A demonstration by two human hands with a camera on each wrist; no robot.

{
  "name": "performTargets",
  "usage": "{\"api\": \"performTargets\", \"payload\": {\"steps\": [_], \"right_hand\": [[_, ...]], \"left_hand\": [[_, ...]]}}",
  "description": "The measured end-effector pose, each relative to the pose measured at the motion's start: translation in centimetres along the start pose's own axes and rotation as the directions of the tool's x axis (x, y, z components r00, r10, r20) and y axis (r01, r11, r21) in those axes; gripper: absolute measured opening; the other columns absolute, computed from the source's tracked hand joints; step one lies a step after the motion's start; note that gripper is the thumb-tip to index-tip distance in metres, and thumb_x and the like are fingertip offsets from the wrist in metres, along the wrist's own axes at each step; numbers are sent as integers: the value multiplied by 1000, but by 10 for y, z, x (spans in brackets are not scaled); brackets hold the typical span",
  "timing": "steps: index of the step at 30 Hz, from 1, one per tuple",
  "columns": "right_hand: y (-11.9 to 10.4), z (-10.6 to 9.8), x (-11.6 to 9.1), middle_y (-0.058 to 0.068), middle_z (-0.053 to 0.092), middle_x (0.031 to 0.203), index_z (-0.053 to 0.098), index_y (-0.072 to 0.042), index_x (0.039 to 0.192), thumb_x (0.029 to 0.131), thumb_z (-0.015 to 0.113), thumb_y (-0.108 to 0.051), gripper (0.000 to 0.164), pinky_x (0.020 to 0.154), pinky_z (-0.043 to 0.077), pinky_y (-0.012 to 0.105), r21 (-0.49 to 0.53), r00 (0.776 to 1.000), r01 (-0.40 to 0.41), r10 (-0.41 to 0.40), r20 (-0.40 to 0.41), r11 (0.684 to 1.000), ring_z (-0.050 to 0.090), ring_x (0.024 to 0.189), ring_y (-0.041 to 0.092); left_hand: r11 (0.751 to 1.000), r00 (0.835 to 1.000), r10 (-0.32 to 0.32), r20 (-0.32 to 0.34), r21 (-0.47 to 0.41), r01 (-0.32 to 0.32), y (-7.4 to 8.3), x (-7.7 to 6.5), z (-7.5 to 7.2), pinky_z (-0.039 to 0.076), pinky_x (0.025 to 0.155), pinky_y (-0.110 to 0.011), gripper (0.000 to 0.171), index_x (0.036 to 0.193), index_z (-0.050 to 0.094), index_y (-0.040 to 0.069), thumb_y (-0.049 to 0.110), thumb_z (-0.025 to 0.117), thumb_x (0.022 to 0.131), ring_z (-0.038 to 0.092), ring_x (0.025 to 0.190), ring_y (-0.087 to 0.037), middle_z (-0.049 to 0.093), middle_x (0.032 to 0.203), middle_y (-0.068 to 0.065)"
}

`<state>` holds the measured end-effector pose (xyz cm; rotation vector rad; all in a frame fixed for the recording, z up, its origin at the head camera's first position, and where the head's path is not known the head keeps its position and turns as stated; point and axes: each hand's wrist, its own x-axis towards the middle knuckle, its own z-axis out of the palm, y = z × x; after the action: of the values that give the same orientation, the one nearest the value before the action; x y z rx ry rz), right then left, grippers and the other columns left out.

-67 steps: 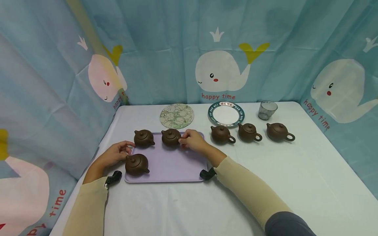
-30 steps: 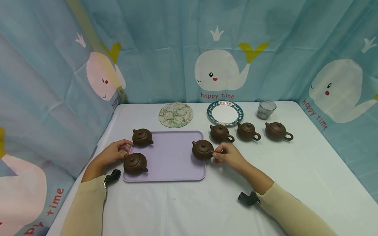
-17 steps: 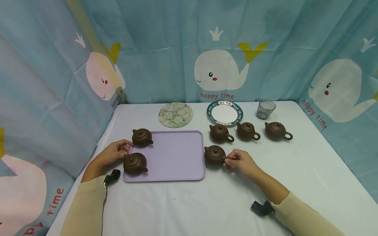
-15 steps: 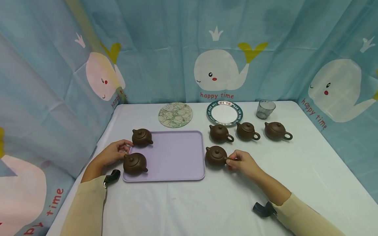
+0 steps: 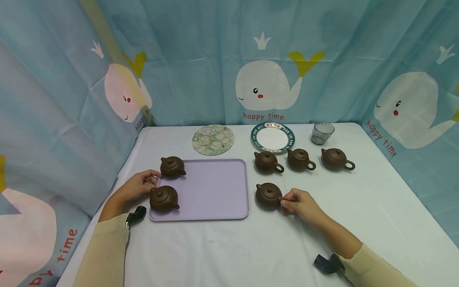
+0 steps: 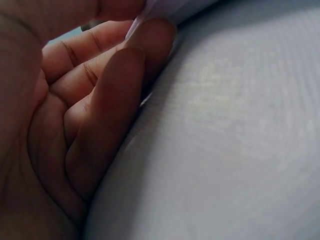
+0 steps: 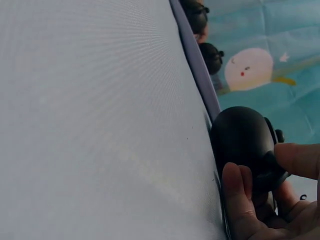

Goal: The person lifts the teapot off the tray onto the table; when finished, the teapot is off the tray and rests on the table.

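Observation:
My right hand pinches the handle of a small dark brown teapot, which is upright on or close over the white cloth, just right of the lilac tray. In the right wrist view, the thumb and fingers of my right hand are around the handle side of that teapot. My left hand grips the tray's left rim, fingers curled at its edge; the left wrist view shows the tray between them. Two more teapots stand at the tray's left side, one at the back and one in front.
Three similar teapots stand in a row behind the right hand: left, middle and right. Farther back are a round patterned mat, a green-rimmed plate and a clear glass. Whale-print curtains surround the table.
My right hand has carried the teapot from the back middle of the tray across its right edge, then right and toward me. My left hand has stayed at the tray's left rim.

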<state>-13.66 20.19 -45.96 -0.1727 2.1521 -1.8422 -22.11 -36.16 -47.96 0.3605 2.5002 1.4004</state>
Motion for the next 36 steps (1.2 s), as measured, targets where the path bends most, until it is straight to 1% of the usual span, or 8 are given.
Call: {"api": "performTargets", "payload": {"steps": [5, 10, 13, 17, 24, 28, 32, 36], "right_hand": [[0, -1, 0, 15, 63, 87, 53, 10, 91, 89, 64, -2, 16, 71, 55, 34, -28, 1000, 7, -6, 16, 1000, 65, 74, 21], [-1, -4, 1, 17, 65, 92, 53, 6, 90, 89, 64, -4, 15, 68, 54, 32, -117, 999, 12, -8, 36, 993, 64, 74, 22], [-2, -5, 1, 16, 66, 88, 53, 3, 89, 89, 66, -9, 17, 65, 53, 32, -173, 999, 16, -9, 43, 985, 64, 71, 22], [-5, -7, 1, 14, 65, 76, 56, 0, 88, 89, 69, -18, 22, 61, 51, 33, -265, 999, 34, -23, 45, 964, 64, 65, 24], [-16, -14, 3, 8, 63, 68, 63, -7, 84, 88, 71, -32, 26, 57, 45, 31, -434, 996, 73, -90, -18, 898, 59, 63, 23], [-25, -15, 10, 3, 59, 69, 64, -10, 86, 89, 70, -32, 23, 58, 42, 29, -456, 987, 116, -152, -45, 883, 55, 65, 20], [-37, -7, 17, 5, 61, 73, 65, -8, 88, 89, 70, -30, 22, 58, 42, 30, -411, 982, 145, -182, -53, 900, 57, 68, 22], [-49, 11, 22, 9, 64, 79, 65, -6, 91, 90, 69, -26, 21, 62, 47, 30, -340, 978, 183, -207, -34, 922, 60, 71, 25]], "left_hand": [[1000, 1000, 5, -2, -10, -5, 2, -1, 0, 42, 57, -26, 45, 122, 52, -6, -12, 57, 78, 51, 67, -14, 56, 87, -7], [1000, 1000, 11, -6, -7, -11, 3, -1, -1, 41, 56, -26, 45, 121, 53, -5, -12, 57, 77, 50, 66, -14, 56, 86, -7], [1000, 1000, 11, -10, -4, -11, 2, 0, 0, 41, 56, -26, 44, 121, 53, -5, -11, 58, 78, 50, 66, -13, 56, 86, -6], [1000, 1000, 4, -10, -12, -4, 0, 0, 0, 41, 57, -26, 44, 121, 53, -5, -10, 60, 79, 49, 67, -12, 55, 85, -6], [1000, 1000, 6, -10, -4, -6, -1, 2, 0, 41, 58, -26, 44, 122, 53, -6, -10, 59, 79, 50, 67, -12, 55, 85, -8], [1000, 1000, 0, -12, 0, 0, 0, 2, 1, 41, 58, -25, 44, 123, 52, -6, -10, 58, 79, 49, 68, -12, 56, 85, -8], [1000, 1000, -15, -18, -2, 15, 1, 0, 2, 41, 57, -26, 45, 123, 52, -6, -10, 57, 78, 49, 66, -13, 55, 86, -10], [999, 999, -32, -24, 4, 33, 1, 0, 3, 40, 57, -26, 46, 123, 52, -5, -10, 57, 78, 49, 67, -14, 55, 87, -13]]}}
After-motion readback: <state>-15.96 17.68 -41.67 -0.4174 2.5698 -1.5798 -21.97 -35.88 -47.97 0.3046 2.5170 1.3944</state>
